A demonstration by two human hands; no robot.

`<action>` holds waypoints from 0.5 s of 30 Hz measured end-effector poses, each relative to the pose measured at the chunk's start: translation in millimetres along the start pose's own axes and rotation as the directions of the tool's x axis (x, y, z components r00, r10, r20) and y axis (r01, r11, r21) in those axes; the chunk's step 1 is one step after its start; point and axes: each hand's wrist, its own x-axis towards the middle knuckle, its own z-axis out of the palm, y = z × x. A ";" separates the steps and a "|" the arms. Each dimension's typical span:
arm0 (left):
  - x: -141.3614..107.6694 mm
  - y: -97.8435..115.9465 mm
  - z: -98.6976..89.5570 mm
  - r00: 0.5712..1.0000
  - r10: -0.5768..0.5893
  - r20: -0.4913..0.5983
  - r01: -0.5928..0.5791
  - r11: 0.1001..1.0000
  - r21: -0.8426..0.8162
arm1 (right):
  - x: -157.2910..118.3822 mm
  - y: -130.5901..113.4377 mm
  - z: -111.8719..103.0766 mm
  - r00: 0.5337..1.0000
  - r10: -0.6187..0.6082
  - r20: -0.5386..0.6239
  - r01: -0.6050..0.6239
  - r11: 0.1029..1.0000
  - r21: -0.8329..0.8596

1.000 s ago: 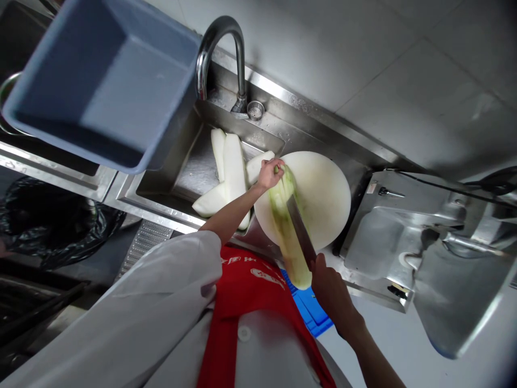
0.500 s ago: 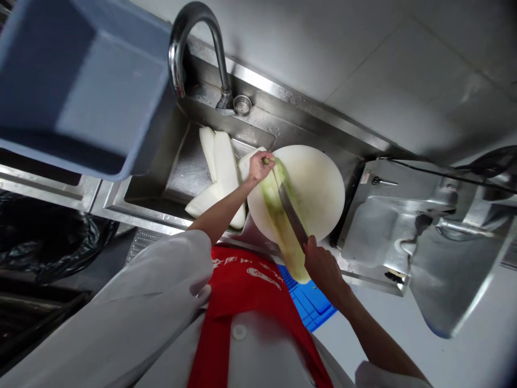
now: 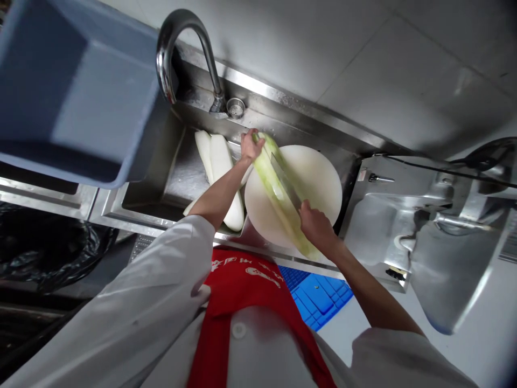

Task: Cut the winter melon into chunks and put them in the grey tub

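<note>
A long, pale green piece of winter melon (image 3: 270, 178) lies slantwise over a round white cutting board (image 3: 323, 172), both its ends reaching past the board's rim. My left hand (image 3: 252, 145) is closed around its far end. In my right hand (image 3: 317, 226) is the handle of a kitchen knife (image 3: 287, 184). The blade lies lengthwise along the melon's upper side, its tip pointing toward my left hand. How deep the edge sits cannot be made out. Several peeled white melon pieces (image 3: 220, 156) rest in the sink to the left, partly behind my left forearm.
The steel sink (image 3: 173, 178) has a curved faucet (image 3: 189, 21) and a small strainer (image 3: 236, 108) behind it. A large blue-grey bin (image 3: 105, 97) stands at the left. To the right is a metal machine (image 3: 375, 215). A blue mat or crate (image 3: 319, 296) shows below the counter edge.
The melon piece has shifted away from my body, further across the board. Both hands moved up with it, and the knife remains against the melon.
</note>
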 end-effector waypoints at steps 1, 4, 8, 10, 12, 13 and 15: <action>-3.3 2.0 0.6 1.000 -0.020 -0.017 0.020 1.000 0.007 | -3.1 4.4 -3.1 1.000 -0.012 0.009 0.012 1.000 -0.010; -10.0 8.3 3.0 0.999 -0.032 -0.029 0.032 0.999 -0.007 | -14.2 16.2 -12.7 0.997 -0.025 0.072 0.029 0.998 -0.054; -12.6 14.4 3.0 0.999 -0.051 -0.008 0.051 0.999 0.013 | -13.0 18.8 -14.0 0.995 -0.034 0.090 0.042 0.995 -0.085; -14.0 17.2 1.2 0.998 -0.069 0.001 0.069 0.997 0.026 | -0.8 13.8 -5.6 0.997 -0.043 0.066 0.047 0.997 -0.064; -15.7 20.2 -1.2 0.997 -0.081 0.013 0.081 0.997 0.020 | 15.4 7.2 6.2 0.998 -0.036 0.044 0.037 0.999 -0.026; -16.3 21.8 -2.5 0.996 -0.082 0.019 0.082 0.997 0.013 | 23.2 4.0 11.9 0.999 -0.029 0.026 0.029 1.000 -0.011; -16.4 25.0 -5.0 0.997 -0.074 0.030 0.074 0.997 0.007 | 35.1 -0.8 20.4 1.000 -0.018 -0.007 0.019 1.000 0.003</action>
